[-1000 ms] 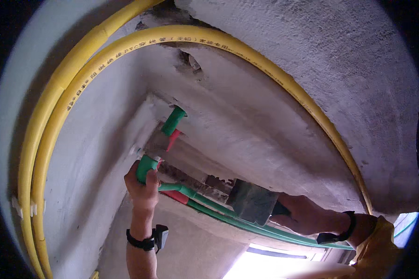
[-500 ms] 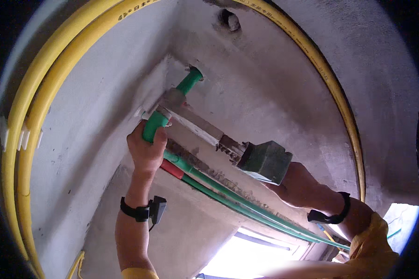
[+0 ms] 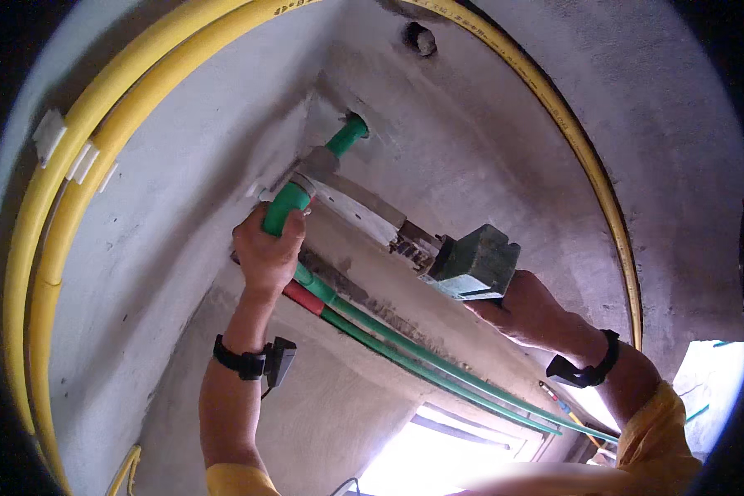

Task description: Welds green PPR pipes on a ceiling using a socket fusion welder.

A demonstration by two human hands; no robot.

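Observation:
Overhead, my left hand (image 3: 264, 258) is wrapped round a green plastic elbow (image 3: 287, 208). The elbow's upper end meets a die on one face of a pipe fusion welder's flat heating plate (image 3: 360, 208). On the plate's other face, a grey die (image 3: 319, 162) meets a green pipe stub (image 3: 349, 135) coming out of a wall hole. My right hand (image 3: 531, 310) grips the welder at its dark green boxy body (image 3: 475, 260); its handle is mostly hidden in my fist. Both wrists wear black straps with small devices.
Two long green pipes (image 3: 422, 357) run below the welder, near a red fitting (image 3: 304, 298). Thick yellow pipes (image 3: 74, 211) curve along the left wall in white clips (image 3: 83, 163); one yellow pipe arches over to the right. A round hole (image 3: 420, 39) opens above. Bright windows (image 3: 438, 455) lie below.
The view has shifted slightly, so the yellow pipes and clips sit differently in the picture. Both hands keep their grips, and the elbow, welder and pipe stub stay lined up together.

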